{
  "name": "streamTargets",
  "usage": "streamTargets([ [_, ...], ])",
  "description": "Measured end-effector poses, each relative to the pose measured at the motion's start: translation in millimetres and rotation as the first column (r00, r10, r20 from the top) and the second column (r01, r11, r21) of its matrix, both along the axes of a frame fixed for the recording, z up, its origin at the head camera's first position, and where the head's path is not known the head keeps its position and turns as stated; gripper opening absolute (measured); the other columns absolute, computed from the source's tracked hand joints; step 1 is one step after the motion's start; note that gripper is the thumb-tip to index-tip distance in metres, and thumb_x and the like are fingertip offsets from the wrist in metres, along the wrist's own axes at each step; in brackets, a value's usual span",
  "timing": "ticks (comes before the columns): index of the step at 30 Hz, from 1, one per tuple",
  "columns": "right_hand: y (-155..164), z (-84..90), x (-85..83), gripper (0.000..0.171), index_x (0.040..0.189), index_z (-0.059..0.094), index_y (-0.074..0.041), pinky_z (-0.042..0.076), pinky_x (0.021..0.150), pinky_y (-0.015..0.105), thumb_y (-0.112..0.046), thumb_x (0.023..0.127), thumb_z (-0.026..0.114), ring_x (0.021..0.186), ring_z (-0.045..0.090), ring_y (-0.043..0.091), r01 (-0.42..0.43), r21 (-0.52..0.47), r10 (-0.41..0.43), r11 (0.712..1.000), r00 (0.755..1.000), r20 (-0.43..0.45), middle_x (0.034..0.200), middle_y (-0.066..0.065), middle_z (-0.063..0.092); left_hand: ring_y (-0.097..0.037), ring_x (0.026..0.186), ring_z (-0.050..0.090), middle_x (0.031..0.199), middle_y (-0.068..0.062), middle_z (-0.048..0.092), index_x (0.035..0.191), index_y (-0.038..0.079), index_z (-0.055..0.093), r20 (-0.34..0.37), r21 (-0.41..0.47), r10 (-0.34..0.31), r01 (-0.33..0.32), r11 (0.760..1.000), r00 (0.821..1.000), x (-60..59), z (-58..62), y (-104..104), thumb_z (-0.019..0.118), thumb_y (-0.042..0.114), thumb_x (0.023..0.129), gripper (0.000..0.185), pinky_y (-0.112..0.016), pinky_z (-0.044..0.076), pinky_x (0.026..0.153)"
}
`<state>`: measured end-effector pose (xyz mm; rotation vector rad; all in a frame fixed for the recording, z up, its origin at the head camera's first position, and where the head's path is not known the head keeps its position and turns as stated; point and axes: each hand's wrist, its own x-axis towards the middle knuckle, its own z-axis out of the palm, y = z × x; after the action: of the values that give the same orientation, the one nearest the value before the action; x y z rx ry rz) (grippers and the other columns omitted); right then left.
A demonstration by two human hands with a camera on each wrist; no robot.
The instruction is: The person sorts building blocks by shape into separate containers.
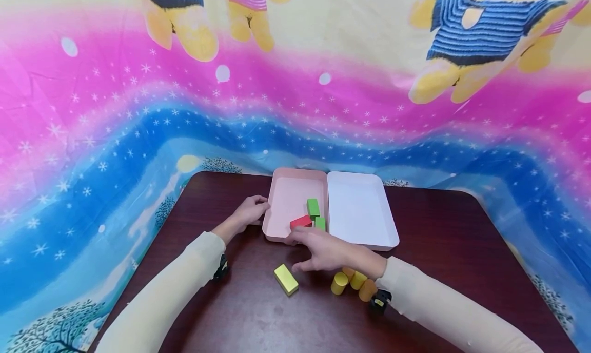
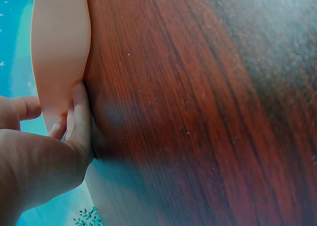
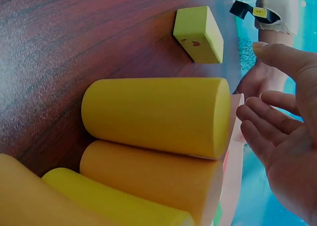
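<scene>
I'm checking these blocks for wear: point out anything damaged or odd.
The yellow rectangular block on the table has small reddish marks on one face, breaking its plain yellow; I cannot tell whether stains or chips. Nothing else stands out.

A dark red-brown wooden table (image 1: 438, 230) is shown across the lower half of the frame. Near its far edge, around the centre, a pink tray (image 1: 287, 201) is set beside a white tray (image 1: 361, 209). Lower down, a yellow block (image 1: 286, 279) is placed left of two yellow cylinders (image 1: 339, 283) and two orange cylinders (image 1: 368, 290), stood upright in a cluster.
</scene>
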<state>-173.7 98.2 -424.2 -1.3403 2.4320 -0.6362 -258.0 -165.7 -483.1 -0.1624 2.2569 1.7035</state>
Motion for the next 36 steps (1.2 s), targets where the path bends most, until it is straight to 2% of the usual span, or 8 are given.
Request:
streamTargets([
  [14, -3.5, -7.4, 4.5, 0.063, 0.145, 0.062, -0.010, 0.052, 0.106, 0.033, -0.037, 0.092, 0.083, 0.125, 0.060, 0.022, -0.017, 0.032, 0.016, 0.999, 1.000, 0.016, 0.139, 0.005, 0.062, -0.030, 0.122, 0.065, 0.136, -0.021, 0.062, 0.148, -0.001, 0.052, -0.005, -0.015, -0.002, 0.002, 1.000, 1.000, 0.9, 0.7, -0.4, 0.054, 0.019, 0.109, 0.044, -0.043, 0.063, 0.089],
  [22, -5.9, -11.0, 7.7, 0.065, 0.146, 0.061, -0.009, 0.051, 0.109, 0.033, -0.036, 0.092, 0.084, 0.125, 0.061, 0.022, -0.032, 0.033, 0.031, 0.999, 0.999, 0.032, 0.140, 0.005, 0.062, -0.030, 0.122, 0.065, 0.135, -0.021, 0.062, 0.148, 0.000, 0.053, -0.002, -0.013, -0.001, 0.001, 1.000, 1.000, 1.2, 1.0, -0.3, 0.054, 0.020, 0.109, 0.044, -0.042, 0.063, 0.089],
  [36, -10.9, -18.6, 9.3, 0.066, 0.147, 0.060, -0.010, 0.046, 0.113, 0.030, -0.034, 0.091, 0.085, 0.129, 0.057, 0.012, -0.044, 0.077, 0.046, 0.996, 0.999, -0.018, 0.142, -0.001, 0.059, -0.030, 0.122, 0.065, 0.135, -0.021, 0.063, 0.147, -0.001, 0.053, -0.006, 0.001, 0.000, 0.000, 1.000, 1.000, 1.3, 1.1, 0.8, 0.055, 0.019, 0.108, 0.044, -0.042, 0.063, 0.089],
])
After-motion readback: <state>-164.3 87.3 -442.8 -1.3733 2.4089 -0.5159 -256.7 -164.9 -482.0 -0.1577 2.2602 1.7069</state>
